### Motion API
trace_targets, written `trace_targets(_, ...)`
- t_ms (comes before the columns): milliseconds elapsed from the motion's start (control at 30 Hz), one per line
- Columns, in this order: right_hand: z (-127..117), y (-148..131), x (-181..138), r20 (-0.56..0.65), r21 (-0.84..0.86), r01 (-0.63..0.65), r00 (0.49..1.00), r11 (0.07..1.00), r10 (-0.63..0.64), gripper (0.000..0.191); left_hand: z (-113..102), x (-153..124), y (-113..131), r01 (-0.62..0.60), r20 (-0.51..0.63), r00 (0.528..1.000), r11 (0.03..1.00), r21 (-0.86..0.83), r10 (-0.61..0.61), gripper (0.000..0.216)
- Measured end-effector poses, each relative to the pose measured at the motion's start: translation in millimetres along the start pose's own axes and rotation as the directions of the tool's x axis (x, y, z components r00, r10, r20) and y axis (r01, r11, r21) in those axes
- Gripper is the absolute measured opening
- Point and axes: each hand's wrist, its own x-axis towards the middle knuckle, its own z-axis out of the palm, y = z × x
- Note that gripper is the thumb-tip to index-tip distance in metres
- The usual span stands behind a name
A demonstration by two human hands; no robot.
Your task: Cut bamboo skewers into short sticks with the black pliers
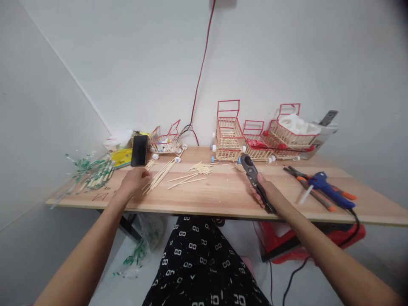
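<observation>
Dark grey pliers with a rounded jaw [250,169] are gripped in my right hand [266,191], the head pointing up and away from me over the table. My left hand [135,182] rests low at the table's left part, fingers curled. Its fingertips are beside a loose bundle of thin wooden sticks [162,175]; whether they pinch a stick is too small to tell. Shorter cut sticks [200,168] lie in a pile at the middle, with a few longer ones [186,180] in front of them.
Stick-built carts [229,129] with red trim line the wall, one holding white material [298,124]. A phone [139,151] leans by a yellow packet [121,158]. Wrapped sticks [100,174] lie far left. At right are a blue glue gun [330,190] and orange-handled pliers [318,199].
</observation>
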Motion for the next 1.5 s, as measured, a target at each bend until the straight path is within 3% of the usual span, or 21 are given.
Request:
trace_targets(300, -0.9, 2.7, -0.3, -0.020, 0.013, -0.005, 1.000, 1.000, 0.005, 0.068, 8.5, 11.8, 11.4, 0.070, 0.057, 0.995, 0.986, 0.152, -0.079, 0.019)
trace_targets(533, 0.2, -0.1, -4.7, -0.011, 0.028, 0.030, 1.000, 0.999, -0.029, 0.066, 10.7, 1.0, -2.9, 0.101, 0.045, 0.992, 0.966, 0.237, -0.115, 0.026)
trace_targets(700, 0.0, -0.6, -4.1, -0.027, 0.036, -0.002, 1.000, 0.999, 0.003, 0.067, -3.9, -13.0, -12.6, 0.075, 0.019, 0.997, 0.974, 0.216, -0.081, 0.025)
trace_targets(833, 0.2, -0.7, -3.4, -0.020, 0.021, -0.003, 1.000, 1.000, 0.004, 0.068, -16.6, -23.9, 12.4, -0.083, -0.112, 0.991, 0.996, -0.024, 0.080, 0.021)
trace_targets(900, 0.6, -0.8, -3.5, -0.021, 0.011, -0.009, 1.000, 1.000, 0.010, 0.067, -13.6, -26.8, 36.6, -0.193, -0.103, 0.979, 0.970, -0.146, 0.179, 0.017)
trace_targets(1000, 0.9, -0.7, -3.8, -0.032, 0.011, -0.002, 0.999, 1.000, 0.003, 0.066, 3.4, -26.9, 72.0, -0.306, -0.064, 0.952, 0.931, -0.197, 0.299, 0.012)
trace_targets(1100, 0.8, -0.4, -3.8, -0.039, 0.011, -0.004, 0.999, 1.000, 0.005, 0.065, 24.1, -24.9, 91.0, -0.255, -0.010, 0.967, 0.956, -0.146, 0.256, 0.014)
trace_targets(1200, 0.5, -0.4, -4.2, -0.036, 0.017, -0.004, 0.999, 1.000, 0.004, 0.065, 37.0, -24.7, 94.0, -0.233, 0.001, 0.972, 0.968, -0.096, 0.234, 0.013)
trace_targets(1500, -0.1, 0.0, -4.6, -0.013, 0.035, 0.002, 1.000, 0.999, -0.002, 0.066, 47.2, -35.7, 98.4, -0.207, -0.072, 0.977, 0.977, -0.050, 0.203, 0.012)
